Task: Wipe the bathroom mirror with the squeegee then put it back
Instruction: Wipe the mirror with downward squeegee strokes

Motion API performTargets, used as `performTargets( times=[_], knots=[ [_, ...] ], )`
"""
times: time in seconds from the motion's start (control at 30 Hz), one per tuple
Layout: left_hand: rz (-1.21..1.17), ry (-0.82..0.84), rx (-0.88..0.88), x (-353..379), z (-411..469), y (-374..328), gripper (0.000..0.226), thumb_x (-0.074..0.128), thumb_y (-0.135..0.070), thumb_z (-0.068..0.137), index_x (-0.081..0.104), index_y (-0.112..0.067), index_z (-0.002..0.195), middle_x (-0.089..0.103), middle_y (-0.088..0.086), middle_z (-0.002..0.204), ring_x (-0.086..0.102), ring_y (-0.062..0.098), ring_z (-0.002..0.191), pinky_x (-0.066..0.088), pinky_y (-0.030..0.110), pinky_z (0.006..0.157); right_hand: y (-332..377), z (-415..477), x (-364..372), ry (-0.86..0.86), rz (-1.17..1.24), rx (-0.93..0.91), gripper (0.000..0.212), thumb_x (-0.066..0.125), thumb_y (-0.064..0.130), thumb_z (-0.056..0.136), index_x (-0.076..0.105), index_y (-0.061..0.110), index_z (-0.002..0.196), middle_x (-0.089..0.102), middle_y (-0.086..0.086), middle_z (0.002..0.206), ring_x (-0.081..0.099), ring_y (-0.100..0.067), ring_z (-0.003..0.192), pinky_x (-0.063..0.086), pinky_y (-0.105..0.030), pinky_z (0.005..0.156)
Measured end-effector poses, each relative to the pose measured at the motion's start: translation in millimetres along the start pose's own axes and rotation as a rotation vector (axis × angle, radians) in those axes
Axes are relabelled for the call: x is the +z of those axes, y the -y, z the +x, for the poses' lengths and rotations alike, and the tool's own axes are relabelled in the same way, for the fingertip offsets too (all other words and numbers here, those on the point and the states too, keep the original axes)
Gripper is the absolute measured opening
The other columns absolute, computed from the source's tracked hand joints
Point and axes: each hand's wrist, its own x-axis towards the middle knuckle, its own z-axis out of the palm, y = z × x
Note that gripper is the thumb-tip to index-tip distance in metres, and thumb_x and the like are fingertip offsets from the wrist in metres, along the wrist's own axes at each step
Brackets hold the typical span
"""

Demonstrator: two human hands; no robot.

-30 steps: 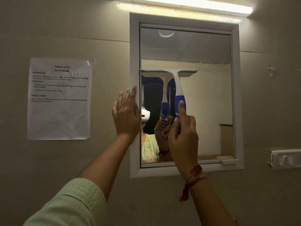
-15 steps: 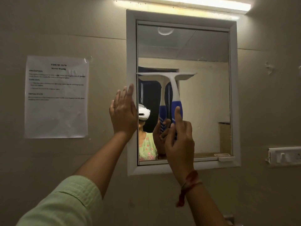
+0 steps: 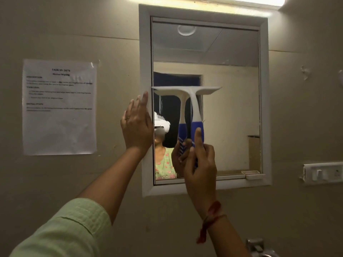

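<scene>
Starting at nine o'clock, one printed sheet (image 3: 59,106) is stuck to the wall, well apart from the mirror (image 3: 230,112). The left hand (image 3: 137,127) lies flat and released, fingers straight, against the mirror's white frame (image 3: 145,52) at its left edge. One squeegee (image 3: 193,101) stands upright on the glass; its white blade starts at the glass's left edge and reaches about halfway across, leaving the right half of the glass open toward three o'clock. Below the blade, glass runs free down to the bottom rail. The right hand (image 3: 200,164) is clenched around the blue grip, thumb laid up along it. A red thread (image 3: 211,217) circles that wrist. At three o'clock, one switch plate (image 3: 323,172) sits on the wall beside the frame. At twelve o'clock, one tube light (image 3: 213,0) glows above the frame.
</scene>
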Motion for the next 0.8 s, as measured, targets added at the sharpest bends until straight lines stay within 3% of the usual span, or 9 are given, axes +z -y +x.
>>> performTargets(
  times=[0.13,0.2,0.43,0.57,0.8],
  knots=[
    [0.01,-0.011,-0.005,-0.6,-0.2,-1.7,0.046,0.031,-0.021,0.094,0.035,-0.022,0.14,0.049,0.011,0.138,0.037,0.03,0.133,0.031,0.053,0.102,6.6,37.1,5.7,-0.06,-0.016,-0.046,0.054,0.046,0.011,0.093,0.022,0.019,0.14,0.053,-0.015,0.104,0.051,-0.005,0.079,0.041,-0.008,0.075],
    [0.007,-0.01,-0.009,-0.7,-0.5,-2.3,0.046,0.029,-0.023,0.094,0.036,-0.022,0.14,0.049,0.011,0.137,0.037,0.031,0.132,0.031,0.053,0.102,4.9,47.3,6.5,-0.062,-0.016,-0.045,0.054,0.047,0.011,0.092,0.024,0.017,0.141,0.055,-0.015,0.103,0.051,-0.006,0.08,0.037,-0.005,0.075],
    [0.014,-0.017,-0.001,-0.3,-0.6,-1.3,0.047,0.027,-0.025,0.094,0.035,-0.023,0.14,0.05,0.01,0.137,0.039,0.029,0.131,0.027,0.055,0.105,-7.6,-8.4,-1.9,0.016,0.017,-0.014,0.05,0.042,0.016,0.093,0.025,0.014,0.141,0.055,-0.015,0.097,0.055,-0.01,0.075,0.05,-0.02,0.072],
    [0.051,-0.021,-0.013,0.1,0.4,-0.5,0.048,0.025,-0.029,0.093,0.033,-0.027,0.141,0.051,0.007,0.136,0.04,0.026,0.131,0.015,0.055,0.109,-3.4,9.9,-2.2,-0.008,0.021,-0.037,0.05,0.042,0.017,0.093,0.027,0.012,0.141,0.055,-0.013,0.094,0.053,-0.008,0.073,0.046,-0.014,0.071],
    [0.033,-0.026,0.005,1.1,-0.4,0.4,0.048,0.026,-0.023,0.094,0.032,-0.024,0.142,0.054,0.008,0.132,0.045,0.025,0.127,0.022,0.051,0.107,-4.3,20.0,1.2,-0.012,0.067,-0.009,0.049,0.041,0.018,0.095,0.028,0.014,0.142,0.056,-0.009,0.092,0.054,-0.007,0.074,0.045,-0.011,0.072]
  ],
)
